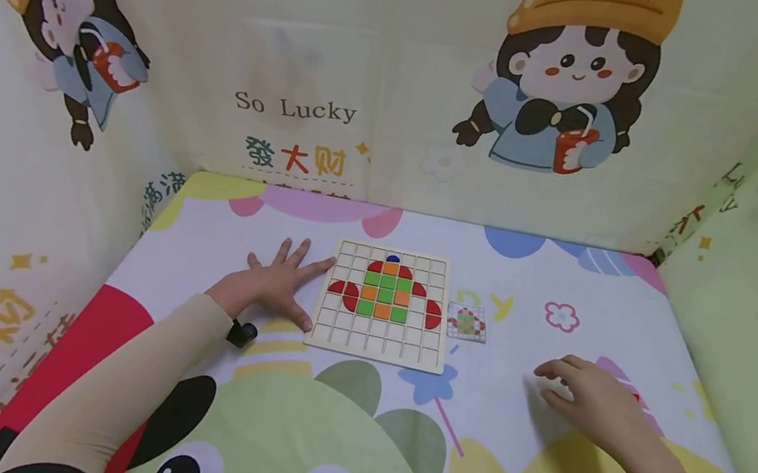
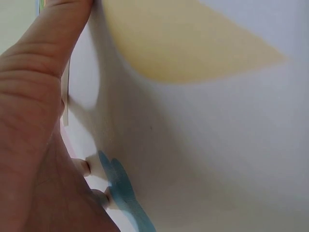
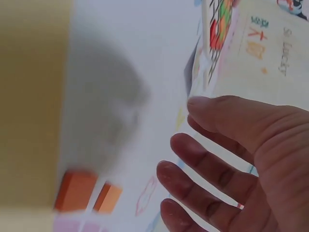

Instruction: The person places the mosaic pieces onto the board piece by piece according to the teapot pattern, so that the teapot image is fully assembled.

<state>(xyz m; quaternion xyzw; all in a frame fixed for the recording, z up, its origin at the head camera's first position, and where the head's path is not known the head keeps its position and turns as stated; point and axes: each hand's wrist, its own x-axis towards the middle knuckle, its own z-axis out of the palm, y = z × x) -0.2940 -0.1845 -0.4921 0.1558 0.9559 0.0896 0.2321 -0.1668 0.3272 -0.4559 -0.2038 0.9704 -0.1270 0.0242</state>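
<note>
A square grid board (image 1: 376, 342) lies flat, filled partly with red, green and orange pieces and a blue one at the top. My left hand (image 1: 274, 281) spreads its fingers beside the board's left side, index fingertip and thumb right at the edge. Just right of the board is a small picture card (image 1: 468, 323) with a similar coloured pattern. Over the table to the right hovers my right hand (image 1: 593, 401), fingers loosely bent. The right wrist view shows nothing between its thumb (image 3: 217, 113) and fingers.
Two small blocks, one red-orange (image 3: 76, 191) and one lighter orange (image 3: 108, 197), lie near the right hand in the right wrist view. Cartoon-printed cloth covers the table (image 1: 492, 413). Printed fabric walls (image 1: 420, 91) enclose the back and both sides.
</note>
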